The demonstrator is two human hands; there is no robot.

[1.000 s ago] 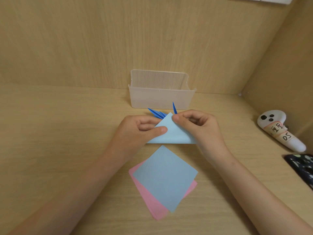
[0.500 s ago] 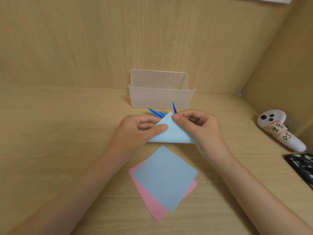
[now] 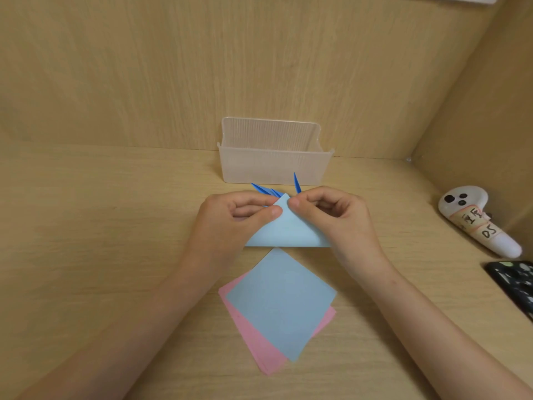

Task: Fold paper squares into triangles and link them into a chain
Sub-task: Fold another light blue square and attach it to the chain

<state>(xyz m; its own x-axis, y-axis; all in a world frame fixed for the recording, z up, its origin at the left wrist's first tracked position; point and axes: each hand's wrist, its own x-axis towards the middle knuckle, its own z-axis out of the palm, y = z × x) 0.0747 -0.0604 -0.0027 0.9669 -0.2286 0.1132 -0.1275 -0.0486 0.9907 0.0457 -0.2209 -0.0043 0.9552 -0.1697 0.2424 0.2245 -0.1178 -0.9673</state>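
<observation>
A light blue paper (image 3: 285, 229) is folded into a triangle with its long fold edge toward me and its tip pointing away. My left hand (image 3: 230, 220) pinches the tip from the left between thumb and fingers. My right hand (image 3: 331, 217) pinches the same tip from the right. Behind the hands, dark blue folded paper points (image 3: 271, 191) stick up, mostly hidden. Closer to me lies a flat light blue square (image 3: 281, 301) on top of a pink square (image 3: 259, 345).
A clear plastic box (image 3: 274, 166) stands against the back wall. At the right lie a white controller (image 3: 476, 219) with a label and a black patterned object (image 3: 516, 281) at the frame edge. Wooden walls close the back and right side.
Both hands' pinching fingers have drawn closer together at the triangle's tip. The paper has hardly moved.
</observation>
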